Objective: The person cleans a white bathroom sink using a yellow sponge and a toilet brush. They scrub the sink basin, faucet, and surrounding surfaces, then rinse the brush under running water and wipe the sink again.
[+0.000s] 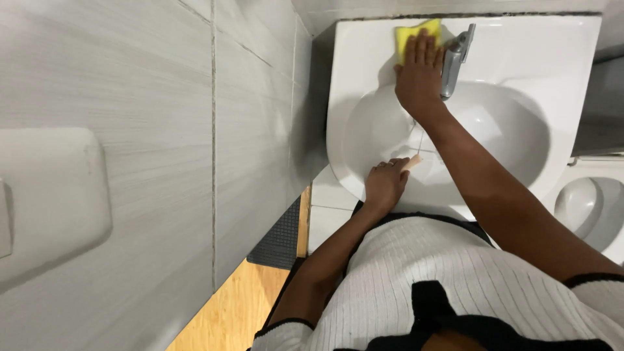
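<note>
In the head view, the right hand (419,71) lies flat with fingers stretched out, pressing a yellow sponge (416,32) onto the far rim of the white sink (552,58), just left of the chrome tap (455,58). The left hand (385,185) rests on the near rim, fingers curled on a small pale object (412,162) I cannot identify. The sponge could skid on the glossy rim, knocking the knuckles against the tap.

White ribbed top, black trim
</note>
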